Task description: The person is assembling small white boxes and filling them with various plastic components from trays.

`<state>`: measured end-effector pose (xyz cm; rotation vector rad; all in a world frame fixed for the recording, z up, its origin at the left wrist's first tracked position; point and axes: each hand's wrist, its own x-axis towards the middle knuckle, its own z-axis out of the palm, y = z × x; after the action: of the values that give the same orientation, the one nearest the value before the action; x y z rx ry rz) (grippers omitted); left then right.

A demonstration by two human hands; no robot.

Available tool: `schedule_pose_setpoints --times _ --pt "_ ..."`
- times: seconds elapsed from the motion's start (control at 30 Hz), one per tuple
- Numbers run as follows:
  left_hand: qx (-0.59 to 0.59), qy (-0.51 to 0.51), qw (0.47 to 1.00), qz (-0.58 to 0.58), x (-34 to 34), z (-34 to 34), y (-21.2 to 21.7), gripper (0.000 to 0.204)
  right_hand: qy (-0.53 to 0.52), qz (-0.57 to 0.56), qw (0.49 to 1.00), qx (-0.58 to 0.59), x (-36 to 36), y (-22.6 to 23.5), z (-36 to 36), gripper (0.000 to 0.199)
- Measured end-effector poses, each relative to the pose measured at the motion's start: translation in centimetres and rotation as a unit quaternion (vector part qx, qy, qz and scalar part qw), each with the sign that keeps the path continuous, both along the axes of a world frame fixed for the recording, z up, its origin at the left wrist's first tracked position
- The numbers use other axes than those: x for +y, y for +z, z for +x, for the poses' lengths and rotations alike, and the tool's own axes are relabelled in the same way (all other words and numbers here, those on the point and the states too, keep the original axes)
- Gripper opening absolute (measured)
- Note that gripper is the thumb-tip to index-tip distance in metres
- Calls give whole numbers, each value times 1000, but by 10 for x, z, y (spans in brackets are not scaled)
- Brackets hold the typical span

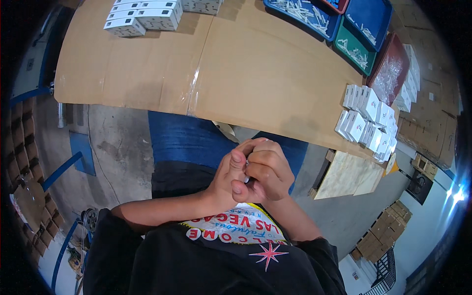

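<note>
Red-lettered black shirt [216, 263] — left hand [225, 178], right hand [270, 169] curled close together, exact grip hidden.

We're looking down from head height through one fisheye, facing forward, left hand [222, 181] and right hand [271, 169] showing close below, the bench [265, 73] stretching beyond.

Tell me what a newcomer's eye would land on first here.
Likely the left hand and right hand, meeting at the picture's centre with fingers curled. Next come the green tray of slim white pieces at the upper right and the clustered white boxes on the table's right corner. A bright light glares at the far right.
</note>
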<state>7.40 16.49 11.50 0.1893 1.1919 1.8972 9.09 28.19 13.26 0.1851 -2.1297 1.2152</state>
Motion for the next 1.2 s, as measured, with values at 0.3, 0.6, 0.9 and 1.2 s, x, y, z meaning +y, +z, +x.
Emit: schedule_pose_setpoints --times 0.3,0.6,0.9,1.2 --pt "-14 -7 998 -54 -1 4 4 95 13 2 1000 3 -2 -7 11 36" --pt "-72 69 993 56 6 -15 6 108 -198 -44 979 14 23 2 19 23" --pt "146 85 984 47 9 -24 1 65 -13 -445 828 -340 16 19 26 69" --pt "103 63 992 36 8 -25 8 90 -13 -160 953 -258 21 13 23 77"
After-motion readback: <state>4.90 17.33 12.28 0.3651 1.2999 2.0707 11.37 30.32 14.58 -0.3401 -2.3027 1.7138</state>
